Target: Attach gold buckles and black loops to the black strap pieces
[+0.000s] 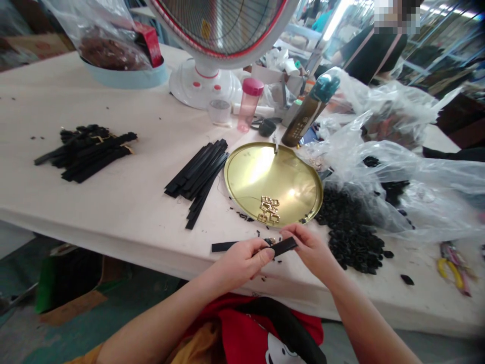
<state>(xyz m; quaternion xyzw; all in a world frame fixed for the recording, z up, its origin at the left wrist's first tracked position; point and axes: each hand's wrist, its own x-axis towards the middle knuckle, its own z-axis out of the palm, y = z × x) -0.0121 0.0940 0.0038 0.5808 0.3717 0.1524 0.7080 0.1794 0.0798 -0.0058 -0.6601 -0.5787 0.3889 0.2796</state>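
Observation:
A black strap (285, 246) lies across my fingers just above the table's front edge. My left hand (242, 259) is closed on it, thumb on top, and a length of black strap (223, 246) sticks out to the left. A small gold buckle (270, 241) shows at the strap beside my left fingers, partly hidden. My right hand (308, 248) has its fingers curled round the strap's right end; the fingertips are partly hidden. Just beyond my hands, several gold buckles (269, 208) lie in a round gold tray (242, 189).
Black straps (199, 174) lie left of the tray, and straps with gold fittings (89, 154) farther left. Small black pieces (354, 230) are heaped at right, near plastic bags (409, 177) and yellow-handled pliers (449, 270). Behind stand a spray can (308, 114), pink bottle (249, 106) and fan (206, 83).

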